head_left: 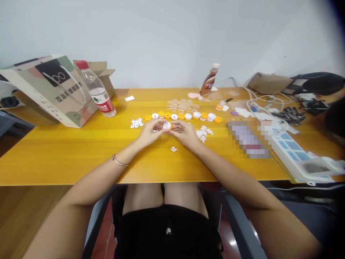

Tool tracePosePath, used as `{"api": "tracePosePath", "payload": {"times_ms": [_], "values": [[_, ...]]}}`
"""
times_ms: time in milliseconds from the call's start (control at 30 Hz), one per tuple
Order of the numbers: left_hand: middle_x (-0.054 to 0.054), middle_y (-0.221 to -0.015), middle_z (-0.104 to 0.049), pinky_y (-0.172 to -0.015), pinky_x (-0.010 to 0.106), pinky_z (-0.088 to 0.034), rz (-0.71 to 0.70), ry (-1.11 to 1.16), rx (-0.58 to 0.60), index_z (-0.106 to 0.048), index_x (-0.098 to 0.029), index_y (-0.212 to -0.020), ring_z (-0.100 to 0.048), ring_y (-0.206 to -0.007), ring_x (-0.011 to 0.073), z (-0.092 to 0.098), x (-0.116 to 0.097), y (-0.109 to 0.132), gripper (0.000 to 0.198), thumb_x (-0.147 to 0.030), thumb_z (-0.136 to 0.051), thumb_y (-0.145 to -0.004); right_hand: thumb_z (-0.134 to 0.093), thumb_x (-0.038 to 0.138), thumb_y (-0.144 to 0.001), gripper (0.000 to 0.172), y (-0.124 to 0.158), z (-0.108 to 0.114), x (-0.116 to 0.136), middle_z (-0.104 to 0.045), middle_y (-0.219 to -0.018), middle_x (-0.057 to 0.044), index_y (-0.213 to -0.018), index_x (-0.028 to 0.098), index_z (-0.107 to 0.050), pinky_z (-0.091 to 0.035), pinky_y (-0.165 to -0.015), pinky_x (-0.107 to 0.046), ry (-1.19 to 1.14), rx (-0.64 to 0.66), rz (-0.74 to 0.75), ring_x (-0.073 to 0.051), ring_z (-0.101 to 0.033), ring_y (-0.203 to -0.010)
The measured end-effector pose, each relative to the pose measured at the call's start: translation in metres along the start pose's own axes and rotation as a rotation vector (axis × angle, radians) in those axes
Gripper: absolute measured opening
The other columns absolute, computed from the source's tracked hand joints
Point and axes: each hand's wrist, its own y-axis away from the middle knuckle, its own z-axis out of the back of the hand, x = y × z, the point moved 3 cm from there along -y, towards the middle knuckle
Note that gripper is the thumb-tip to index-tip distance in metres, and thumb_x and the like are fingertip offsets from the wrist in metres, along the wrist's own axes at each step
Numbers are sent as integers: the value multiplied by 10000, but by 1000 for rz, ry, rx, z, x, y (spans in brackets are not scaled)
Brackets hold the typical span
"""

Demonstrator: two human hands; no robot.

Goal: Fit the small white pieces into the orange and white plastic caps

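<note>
Between my fingertips, just above the table, is a small round white-and-orange plastic piece (167, 126). My left hand (151, 131) grips its white side, and my right hand (185, 133) closes on its orange side. Behind them runs a row of orange and white round plastic pieces (174, 117). Clear plastic cups (183, 105) cluster farther back. Small white parts (137, 122) lie left of my hands, and white cut-out pieces (204, 133) lie to the right. One white crown-shaped piece (174, 149) rests nearer to me.
A paper bag (64, 93) and a red-capped water bottle (98, 93) stand on the left, with a cardboard box (106, 77) behind. A brown drink bottle (209, 81) stands at the back. On the right are cables (256, 97), a blurred-out object (248, 140) and a white power strip (292, 151).
</note>
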Motion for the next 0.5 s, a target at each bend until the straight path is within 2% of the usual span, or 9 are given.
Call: {"api": "tracePosePath", "payload": {"times_ms": [500], "values": [[65, -880, -696, -756, 291, -511, -20, -19, -2, -669, -159, -947, -648, -785, 155, 2, 9, 0, 291, -286, -734, -694, -730, 307, -663, 311, -2, 0, -8, -710, -870, -32, -948, 213, -647, -540, -837, -371, -22, 37, 20, -170, -678, -819]]}}
